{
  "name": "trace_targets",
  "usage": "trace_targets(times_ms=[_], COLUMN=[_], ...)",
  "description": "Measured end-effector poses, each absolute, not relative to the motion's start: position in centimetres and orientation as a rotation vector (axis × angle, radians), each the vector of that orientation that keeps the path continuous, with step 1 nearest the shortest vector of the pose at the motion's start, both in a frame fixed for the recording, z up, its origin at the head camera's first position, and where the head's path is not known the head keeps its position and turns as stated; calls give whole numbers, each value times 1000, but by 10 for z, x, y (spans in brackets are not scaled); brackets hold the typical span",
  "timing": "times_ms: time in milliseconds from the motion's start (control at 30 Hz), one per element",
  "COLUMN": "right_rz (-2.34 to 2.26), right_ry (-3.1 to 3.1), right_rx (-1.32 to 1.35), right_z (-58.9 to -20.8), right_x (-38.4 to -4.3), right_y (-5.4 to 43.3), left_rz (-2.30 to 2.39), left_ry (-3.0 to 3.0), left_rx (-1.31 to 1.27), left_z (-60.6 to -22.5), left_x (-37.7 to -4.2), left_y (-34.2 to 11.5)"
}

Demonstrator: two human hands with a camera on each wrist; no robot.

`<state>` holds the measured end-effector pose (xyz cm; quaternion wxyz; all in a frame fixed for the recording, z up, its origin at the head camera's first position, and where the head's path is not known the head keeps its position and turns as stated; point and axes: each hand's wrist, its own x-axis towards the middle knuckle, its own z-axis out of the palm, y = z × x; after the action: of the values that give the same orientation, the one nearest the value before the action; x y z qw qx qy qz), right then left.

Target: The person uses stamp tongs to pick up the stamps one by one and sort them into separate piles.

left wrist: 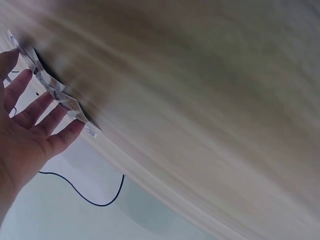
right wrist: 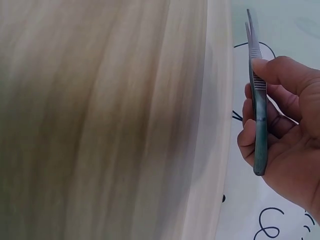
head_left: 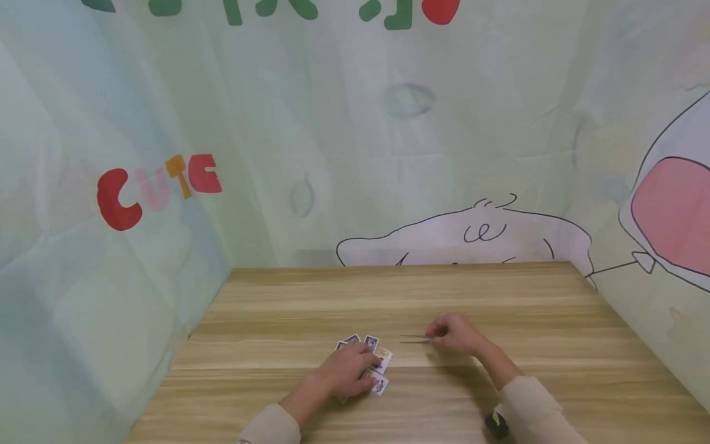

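Several small white-bordered printed paper pieces (head_left: 379, 385), like stamps, lie overlapping on the wooden table. My left hand (head_left: 348, 369) rests over them, palm down with fingers spread, and covers part of the group. In the left wrist view, the fingertips touch the paper pieces (left wrist: 74, 106), some of which have edges raised off the wood. To the right, my right hand (head_left: 456, 336) holds metal tweezers (head_left: 413, 336) above the table, their tips pointing left. In the right wrist view, thumb and fingers pinch the ridged grip of the tweezers (right wrist: 260, 130); the two tips stand slightly apart.
The wooden table (head_left: 277, 302) runs back to a pale green printed cloth (head_left: 266, 123) that hangs behind and at the sides. A small black object (head_left: 496, 424) is at the right sleeve (head_left: 535, 407), near the front.
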<state>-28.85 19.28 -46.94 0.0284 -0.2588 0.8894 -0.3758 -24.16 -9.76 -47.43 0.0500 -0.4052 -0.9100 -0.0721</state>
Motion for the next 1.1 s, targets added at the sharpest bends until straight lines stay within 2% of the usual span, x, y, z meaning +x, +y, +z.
trace_targets(times_ms=[367,1100], right_rz=[-1103,-1073], right_ry=[2662,2598], right_rx=[-911,-941], right_z=[-468,-476], right_x=[-294,-297], right_y=[184,171], left_rz=[-272,-241], left_ry=[-2687,-2731], left_rx=[-1282,-1232], left_z=[-477,-481], left_x=[-242,-241], left_y=[-100,-102])
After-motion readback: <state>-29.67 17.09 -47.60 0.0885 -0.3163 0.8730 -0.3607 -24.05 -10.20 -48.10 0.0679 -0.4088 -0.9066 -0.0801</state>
